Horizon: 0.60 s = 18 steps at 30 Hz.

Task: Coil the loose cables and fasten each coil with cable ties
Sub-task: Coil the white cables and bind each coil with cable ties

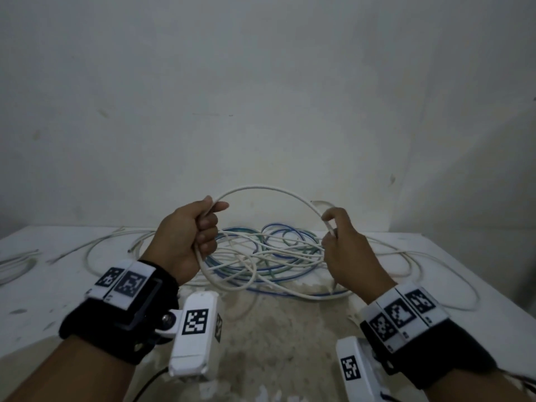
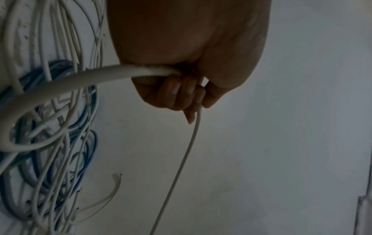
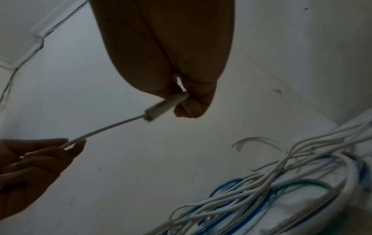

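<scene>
Both hands raised above the bench (image 1: 72,285), a white cable (image 1: 269,189) arching between them. Left hand (image 1: 185,239), fingers (image 2: 177,89) curled tight around the cable, a loop hanging below the fist. Right hand (image 1: 345,250), fingers (image 3: 191,108) pinched on the cable's other stretch. Beneath, on the bench, a loose tangle of white, blue and green cables (image 1: 269,256), uncoiled. More white strands (image 1: 17,265) far left.

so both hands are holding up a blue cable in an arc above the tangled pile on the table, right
Not quite: the cable arching between the left hand and right hand is white, not blue, as the head view shows. The blue cables lie in the tangled pile on the table below.
</scene>
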### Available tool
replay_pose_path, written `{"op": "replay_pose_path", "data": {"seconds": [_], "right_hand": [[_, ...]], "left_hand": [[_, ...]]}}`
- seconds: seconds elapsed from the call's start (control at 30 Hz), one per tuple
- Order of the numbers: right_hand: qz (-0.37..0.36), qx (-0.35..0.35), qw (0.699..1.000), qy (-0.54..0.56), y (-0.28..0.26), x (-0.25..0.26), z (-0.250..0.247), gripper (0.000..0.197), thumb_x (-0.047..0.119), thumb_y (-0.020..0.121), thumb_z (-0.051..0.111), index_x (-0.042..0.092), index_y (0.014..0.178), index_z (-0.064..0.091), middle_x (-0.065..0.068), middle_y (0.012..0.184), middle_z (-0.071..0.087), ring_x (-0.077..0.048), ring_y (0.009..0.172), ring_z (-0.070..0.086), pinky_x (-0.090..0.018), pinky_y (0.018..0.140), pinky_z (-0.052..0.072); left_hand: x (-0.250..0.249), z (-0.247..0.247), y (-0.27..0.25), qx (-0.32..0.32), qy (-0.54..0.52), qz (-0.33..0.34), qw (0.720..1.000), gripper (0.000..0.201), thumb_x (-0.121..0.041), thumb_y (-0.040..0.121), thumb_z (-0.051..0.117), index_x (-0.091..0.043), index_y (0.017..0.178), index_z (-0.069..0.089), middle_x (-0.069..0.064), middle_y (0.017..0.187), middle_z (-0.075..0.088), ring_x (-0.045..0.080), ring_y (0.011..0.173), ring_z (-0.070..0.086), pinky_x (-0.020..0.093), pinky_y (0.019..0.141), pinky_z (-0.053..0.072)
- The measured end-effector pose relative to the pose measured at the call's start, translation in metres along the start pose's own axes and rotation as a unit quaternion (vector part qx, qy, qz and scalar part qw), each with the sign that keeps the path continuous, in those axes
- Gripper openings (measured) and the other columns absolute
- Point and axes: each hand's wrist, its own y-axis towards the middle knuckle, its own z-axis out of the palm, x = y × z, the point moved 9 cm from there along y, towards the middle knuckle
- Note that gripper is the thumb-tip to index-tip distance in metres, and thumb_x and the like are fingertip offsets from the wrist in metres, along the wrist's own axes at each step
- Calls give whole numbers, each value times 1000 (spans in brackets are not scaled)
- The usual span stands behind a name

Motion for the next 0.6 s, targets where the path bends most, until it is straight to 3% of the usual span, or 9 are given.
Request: {"op": "replay_pose_path", "data": {"seconds": [0.07,0.1,0.17,0.23,0.37,0.47,0.53,0.6], "right_hand": [[-14,9,1000,8,-1,2,2,23,3,95,38,19,95,54,-15,78,64,-36,69,63,-38,54,49],[-11,33,999,11,-2,2,8,25,4,96,39,18,94,60,-13,83,66,-33,73,65,-35,56,50],[-11,85,996,-3,-5,2,19,28,10,97,41,15,108,66,-10,103,68,-23,85,66,-26,65,50],[-20,126,991,-31,-9,9,25,34,14,98,39,14,122,62,-4,122,63,-15,98,61,-20,79,44],[-33,184,982,8,-21,24,28,38,15,98,38,19,132,53,0,135,54,-13,121,51,-27,103,39],[-95,195,976,-31,-29,33,29,38,18,94,51,24,131,54,7,131,56,-4,116,53,-19,98,42],[-135,170,976,-24,-32,40,26,27,23,92,59,24,118,64,5,114,63,-1,99,57,-15,87,44],[-174,111,978,-27,-31,41,21,18,27,91,60,23,104,71,1,99,60,-6,85,53,-16,76,42]], "left_hand": [[2,-2,1,-1,-1,-3,1000,26,-22,100,39,-6,87,56,-7,47,34,5,33,27,14,31,24],[2,-3,2,-2,-6,-5,1000,26,-21,99,38,-6,86,56,-7,47,37,5,33,29,14,32,25],[3,-5,2,-3,-18,-16,1000,25,-19,99,36,-6,87,55,-7,47,37,5,31,27,14,30,23],[4,-7,2,-5,-38,-29,999,26,-19,99,35,-6,89,55,-8,43,32,4,28,23,13,29,18],[2,-12,4,-17,-59,-27,998,26,-21,99,35,-6,91,56,-9,41,28,4,29,23,13,31,18],[3,-13,8,-16,-62,-21,998,26,-18,99,33,-7,87,55,-7,47,37,5,33,29,13,33,25],[6,-13,8,-10,-51,-27,998,26,-17,98,33,-7,86,54,-6,52,42,6,34,31,13,34,27],[10,-13,6,-4,-42,-41,998,25,-15,97,33,-6,88,55,-6,51,39,5,32,28,13,32,24]]}}
